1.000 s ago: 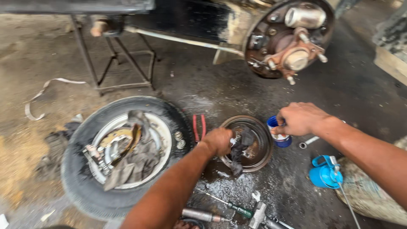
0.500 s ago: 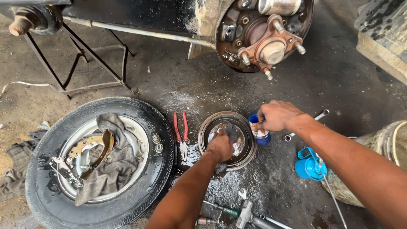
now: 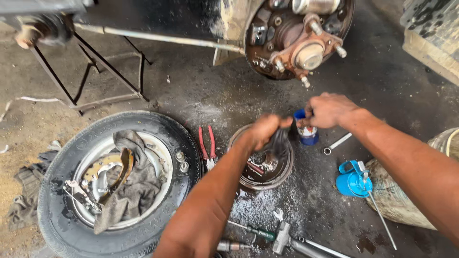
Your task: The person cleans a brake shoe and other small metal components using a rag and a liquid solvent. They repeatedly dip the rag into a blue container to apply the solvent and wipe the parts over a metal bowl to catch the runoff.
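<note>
My left hand [image 3: 264, 130] is closed around a dark greasy rag [image 3: 278, 142], lifted just above the rusty brake drum [image 3: 260, 165] that lies open side up on the floor. My right hand [image 3: 329, 110] grips the top of a small blue can [image 3: 306, 130] standing on the floor just right of the drum. Dark brake parts lie inside the drum.
A bare wheel hub with studs [image 3: 301, 40] hangs above. A wheel and tyre [image 3: 117, 184] lies at left, holding a rag and brake shoes. Red pliers [image 3: 206, 145], a spanner [image 3: 337, 143], a blue oil can [image 3: 355, 179], a screwdriver [image 3: 251, 231], a hammer [image 3: 287, 239] and a metal stand [image 3: 95, 71] sit around.
My left hand has risen out of the drum with the rag, toward the blue can. My right hand stays on the can. The view has shifted.
</note>
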